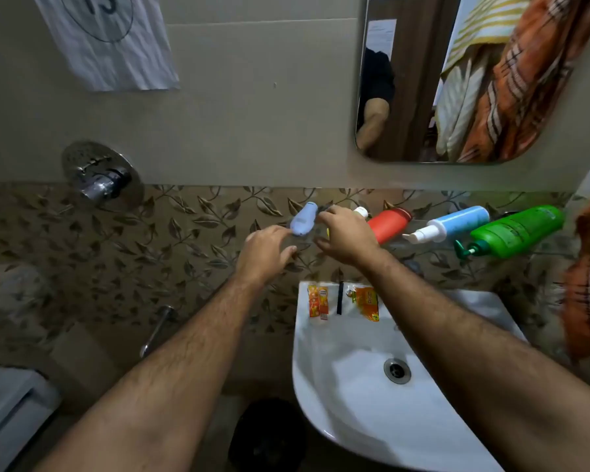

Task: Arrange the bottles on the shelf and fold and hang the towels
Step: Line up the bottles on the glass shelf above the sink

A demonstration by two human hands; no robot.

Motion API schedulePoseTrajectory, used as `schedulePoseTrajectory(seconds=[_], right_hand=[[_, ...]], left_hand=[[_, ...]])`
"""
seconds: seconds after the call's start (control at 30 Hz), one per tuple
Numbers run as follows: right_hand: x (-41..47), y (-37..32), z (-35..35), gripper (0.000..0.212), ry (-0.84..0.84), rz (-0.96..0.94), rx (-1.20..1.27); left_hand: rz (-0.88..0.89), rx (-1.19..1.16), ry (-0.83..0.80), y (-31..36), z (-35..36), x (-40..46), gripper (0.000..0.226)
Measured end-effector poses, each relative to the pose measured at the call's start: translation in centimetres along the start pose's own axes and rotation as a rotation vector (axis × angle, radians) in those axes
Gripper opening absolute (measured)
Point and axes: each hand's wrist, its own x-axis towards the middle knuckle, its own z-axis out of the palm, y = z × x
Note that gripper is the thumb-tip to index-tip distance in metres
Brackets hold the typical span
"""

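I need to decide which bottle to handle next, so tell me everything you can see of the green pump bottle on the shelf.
The green pump bottle looks like glossy plastic, bright green with a darker green pump head at its lower left end. A printed label runs along its side, too blurred to read. It appears to lie tipped over on the shelf below the mirror, pump pointing out towards the sink. It is the rightmost bottle in the row, beside the blue bottle; whether the two touch is unclear. Neither hand touches it.
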Motion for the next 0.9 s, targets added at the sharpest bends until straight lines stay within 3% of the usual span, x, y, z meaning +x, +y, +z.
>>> schedulePoseTrajectory(seconds=[0.27, 0.63, 0.73, 0.9], right_hand=[[4.5, 0.0, 2.1, 0.038, -0.087, 0.103, -0.007], [7.0, 0.8, 3.4, 0.041, -0.227, 0.019, 0.041], [7.0, 1.3, 3.1, 0.033, -0.257, -0.018, 0.054], [6.7, 2.2, 2.9, 0.043, -0.253, -0.073, 0.08]], left_hand=[[-0.027, -0.121, -0.053, -2.8, 0.7, 4.9, 0.04], [0.012, -0.256, -0.223, -4.7, 2.5, 7.2, 0.053], [-0.026, -0.296, -0.224, -5.0, 2.8, 7.4, 0.052], [-0.059, -0.391, -0.146, -5.0, 3.1, 7.6, 0.047]])
